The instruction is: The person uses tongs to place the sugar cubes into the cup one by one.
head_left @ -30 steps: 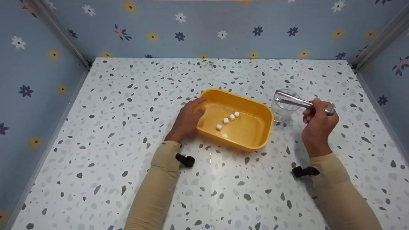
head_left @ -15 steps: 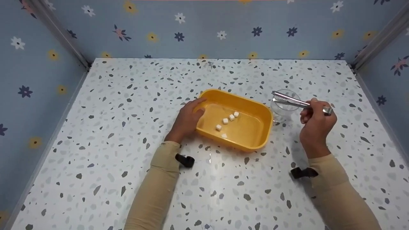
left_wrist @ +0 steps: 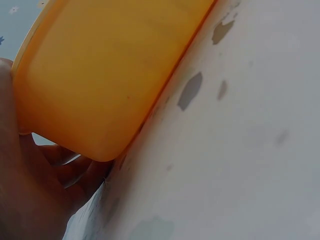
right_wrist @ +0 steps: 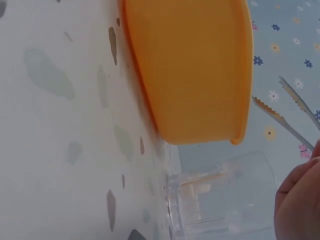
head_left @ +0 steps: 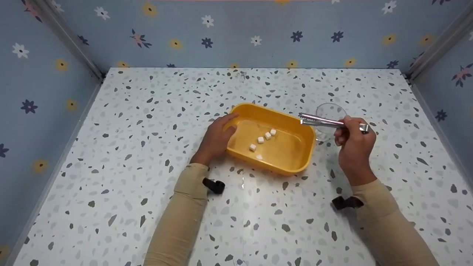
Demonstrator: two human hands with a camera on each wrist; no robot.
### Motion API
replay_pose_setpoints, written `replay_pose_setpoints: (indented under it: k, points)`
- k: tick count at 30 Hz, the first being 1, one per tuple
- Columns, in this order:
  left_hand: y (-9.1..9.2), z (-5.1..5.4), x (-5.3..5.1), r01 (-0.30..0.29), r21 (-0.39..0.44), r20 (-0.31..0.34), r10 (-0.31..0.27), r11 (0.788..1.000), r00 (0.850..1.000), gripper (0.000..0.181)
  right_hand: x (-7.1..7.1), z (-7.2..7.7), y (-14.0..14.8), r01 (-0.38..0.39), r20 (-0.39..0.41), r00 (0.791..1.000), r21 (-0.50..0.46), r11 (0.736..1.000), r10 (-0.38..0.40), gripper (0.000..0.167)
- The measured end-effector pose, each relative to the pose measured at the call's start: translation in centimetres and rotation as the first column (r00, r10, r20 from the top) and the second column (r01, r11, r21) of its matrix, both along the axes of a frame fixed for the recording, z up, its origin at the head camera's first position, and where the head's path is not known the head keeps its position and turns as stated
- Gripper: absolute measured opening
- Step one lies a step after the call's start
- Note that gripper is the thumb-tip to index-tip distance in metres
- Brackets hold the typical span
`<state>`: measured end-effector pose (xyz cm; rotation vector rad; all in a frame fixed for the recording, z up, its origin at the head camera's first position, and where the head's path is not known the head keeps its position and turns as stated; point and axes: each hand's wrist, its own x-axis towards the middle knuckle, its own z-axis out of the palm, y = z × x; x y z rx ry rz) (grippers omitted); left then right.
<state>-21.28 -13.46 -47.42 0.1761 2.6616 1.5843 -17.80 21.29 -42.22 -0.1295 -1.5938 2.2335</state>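
Note:
My left hand (head_left: pixel 214 139) grips the left end of a yellow container (head_left: pixel 290 147), its thumb over the rim; the left wrist view shows its fingers (left_wrist: pixel 80 175) behind the wall. Several small white cubes (head_left: pixel 261 140) lie on the container's floor. My right hand (head_left: pixel 355 151) holds metal tongs (head_left: pixel 321 121) over the container's right rim. In the right wrist view the serrated arms of the tongs (right_wrist: pixel 272 114) stand apart with nothing between them. A clear glass (right_wrist: pixel 235 187) stands upright beside the container, with white pieces (right_wrist: pixel 201 188) near its bottom.
The glass (head_left: pixel 330 108) is just right of the container, partly under the tongs and right hand. A speckled white tabletop (head_left: pixel 122 147) lies below, with flowered blue panels (head_left: pixel 236 29) at the back and both sides.
My right hand and the tongs have moved left, from over the glass to the container's right rim. The left hand, container and cubes stay in place.

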Motion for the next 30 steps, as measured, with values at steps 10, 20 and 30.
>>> replay_pose_setpoints:
  k: [10, 20, 30]
  points:
    - [0.0, 0.0, -0.1, -0.001, 0.001, -0.001, 0.001, 1.000, 1.000, 0.044, 0.4, -0.2, -0.5, -0.063, 0.067, 0.996, 0.074, 0.995, 0.058, 0.031]
    - [0.1, 0.0, 0.0, -0.009, 0.006, 0.013, 0.009, 1.000, 1.000, 0.044, 0.6, -0.6, -1.4, -0.155, 0.106, 0.984, 0.153, 0.976, 0.140, 0.035]
    - [0.1, 0.0, 0.1, -0.008, -0.003, 0.003, 0.008, 1.000, 1.000, 0.045, 0.9, -0.9, -1.8, -0.246, 0.115, 0.967, 0.223, 0.943, 0.225, 0.038]
